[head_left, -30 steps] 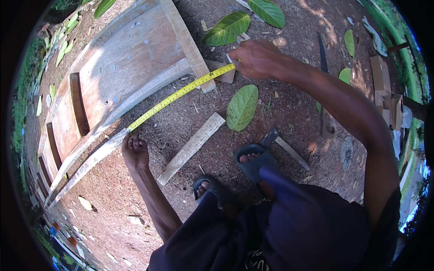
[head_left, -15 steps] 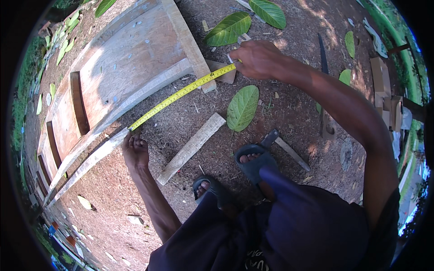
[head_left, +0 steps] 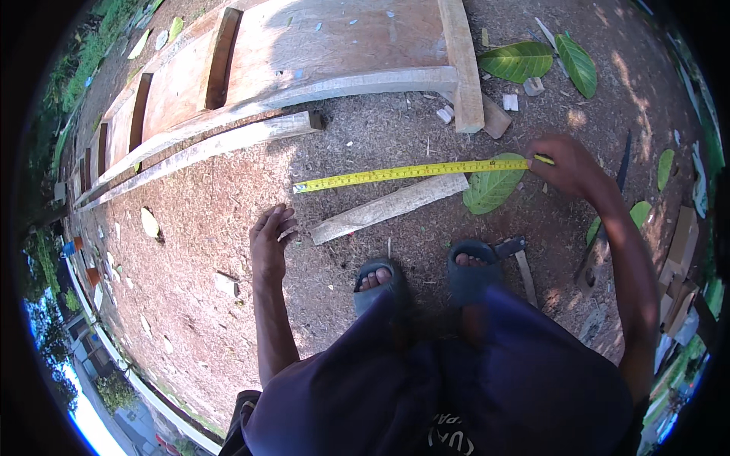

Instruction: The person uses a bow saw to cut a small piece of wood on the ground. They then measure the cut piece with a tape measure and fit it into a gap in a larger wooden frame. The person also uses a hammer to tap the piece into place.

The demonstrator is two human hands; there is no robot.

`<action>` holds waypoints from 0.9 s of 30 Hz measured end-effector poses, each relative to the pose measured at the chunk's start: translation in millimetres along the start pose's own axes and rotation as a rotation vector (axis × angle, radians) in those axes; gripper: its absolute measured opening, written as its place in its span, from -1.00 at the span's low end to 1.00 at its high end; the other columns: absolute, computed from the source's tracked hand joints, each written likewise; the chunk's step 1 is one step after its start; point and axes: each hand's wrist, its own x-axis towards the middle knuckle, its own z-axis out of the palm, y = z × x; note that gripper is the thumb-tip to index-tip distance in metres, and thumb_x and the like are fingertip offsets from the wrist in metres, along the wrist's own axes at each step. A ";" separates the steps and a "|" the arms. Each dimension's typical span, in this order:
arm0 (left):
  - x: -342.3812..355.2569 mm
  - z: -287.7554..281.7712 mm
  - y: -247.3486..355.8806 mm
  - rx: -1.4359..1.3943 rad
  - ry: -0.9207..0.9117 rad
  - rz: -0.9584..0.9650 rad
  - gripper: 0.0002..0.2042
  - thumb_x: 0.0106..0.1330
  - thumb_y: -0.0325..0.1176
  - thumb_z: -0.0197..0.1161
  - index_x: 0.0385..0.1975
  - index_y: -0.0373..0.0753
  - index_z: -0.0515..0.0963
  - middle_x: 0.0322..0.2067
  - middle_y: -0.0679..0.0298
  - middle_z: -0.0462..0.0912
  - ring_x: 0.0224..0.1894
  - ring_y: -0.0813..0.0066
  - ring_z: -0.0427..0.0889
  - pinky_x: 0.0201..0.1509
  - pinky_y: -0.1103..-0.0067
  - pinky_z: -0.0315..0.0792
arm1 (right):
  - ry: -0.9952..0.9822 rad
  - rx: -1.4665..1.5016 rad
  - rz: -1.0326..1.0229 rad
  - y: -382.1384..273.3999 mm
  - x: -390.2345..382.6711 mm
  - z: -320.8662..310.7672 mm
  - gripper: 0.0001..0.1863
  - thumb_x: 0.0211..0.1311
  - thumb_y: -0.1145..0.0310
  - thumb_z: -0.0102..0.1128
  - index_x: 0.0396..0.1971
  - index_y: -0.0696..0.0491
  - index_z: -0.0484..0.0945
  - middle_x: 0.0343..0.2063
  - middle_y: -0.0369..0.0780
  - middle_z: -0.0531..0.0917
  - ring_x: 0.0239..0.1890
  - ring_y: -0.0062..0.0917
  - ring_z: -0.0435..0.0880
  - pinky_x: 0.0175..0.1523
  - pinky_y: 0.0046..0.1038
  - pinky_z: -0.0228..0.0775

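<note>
My right hand is closed around the end of a yellow tape measure, its case mostly hidden by the fingers. The extended blade runs leftward, its free end in the air or near the ground beyond my left hand. That hand is apart from the tape, fingers loosely curled and spread, with nothing in them. Below the blade lies a short wooden piece on the ground. A long wooden beam lies beside a large wooden frame with a plywood panel.
A hammer lies by my right sandal. Farther right is a handsaw, partly behind my forearm. Large green leaves, wood offcuts and cardboard boxes are about.
My left hand has let go of the tape's end, which has come away from the beam's end. The tape now lies nearer me over the short wooden piece. My view has shifted left.
</note>
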 end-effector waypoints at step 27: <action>-36.6 6.0 -55.7 -0.088 0.022 -0.027 -0.82 0.39 -0.42 0.25 -0.09 -0.34 0.62 -0.28 0.26 0.68 -0.23 0.52 0.65 -0.13 0.56 0.54 | -0.099 -0.181 -0.034 -40.5 14.2 22.6 -0.78 0.26 0.23 0.15 -0.24 0.02 0.64 -0.24 -0.02 0.67 -0.06 -0.08 0.64 0.06 -0.03 0.45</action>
